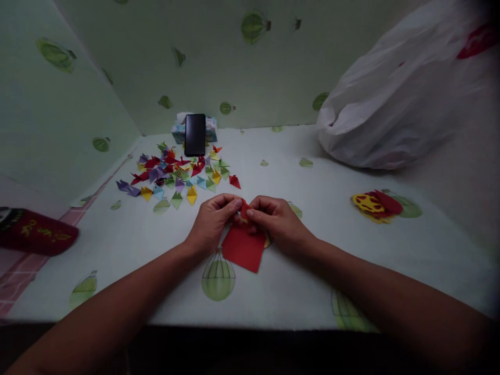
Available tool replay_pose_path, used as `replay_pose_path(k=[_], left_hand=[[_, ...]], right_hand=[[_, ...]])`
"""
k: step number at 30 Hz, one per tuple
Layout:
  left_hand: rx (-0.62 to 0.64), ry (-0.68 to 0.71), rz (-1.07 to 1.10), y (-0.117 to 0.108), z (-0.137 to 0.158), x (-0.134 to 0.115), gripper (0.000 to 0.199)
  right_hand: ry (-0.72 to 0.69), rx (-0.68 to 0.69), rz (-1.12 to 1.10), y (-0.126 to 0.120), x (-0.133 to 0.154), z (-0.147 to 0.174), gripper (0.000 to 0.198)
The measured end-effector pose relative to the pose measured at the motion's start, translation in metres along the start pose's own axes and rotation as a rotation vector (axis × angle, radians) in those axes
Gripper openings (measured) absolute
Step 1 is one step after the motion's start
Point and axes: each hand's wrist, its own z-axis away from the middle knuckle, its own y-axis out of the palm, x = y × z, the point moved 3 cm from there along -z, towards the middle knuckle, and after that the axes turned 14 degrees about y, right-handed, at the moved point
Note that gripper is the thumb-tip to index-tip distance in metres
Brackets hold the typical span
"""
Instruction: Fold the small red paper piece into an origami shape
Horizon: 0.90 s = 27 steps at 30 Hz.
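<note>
Hands (213,220) (279,221) on red fold (244,209), perhaps upright

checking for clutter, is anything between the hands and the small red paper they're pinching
Nothing visible does: the left hand and right hand both pinch the small red paper directly. The red square sheet lies on the near side, not between them.

Plain red paper (244,249), pale tablecloth (281,302) with green balloons (219,280)
</note>
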Motion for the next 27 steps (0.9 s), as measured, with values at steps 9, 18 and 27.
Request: replay_pose_path(k=[9, 18, 27], left_hand=[[0.106, 0.078, -0.059, 0.0006, -0.0017, -0.0065, 0.021], [0.156, 0.099, -0.039, -0.0017, -0.0027, -0.0054, 0.020], [0.147, 0.030, 0.030, 0.0016, -0.0036, -0.0081, 0.023]], right_hand=[[0.064, 0.146, -0.127, 0.0004, -0.0053, -0.0025, 0.022], [0.068, 0.212, -0.135, 0.0008, -0.0046, -0.0021, 0.022], [0.058, 0.252, -0.141, 0.0011, -0.0043, -0.0019, 0.021]])
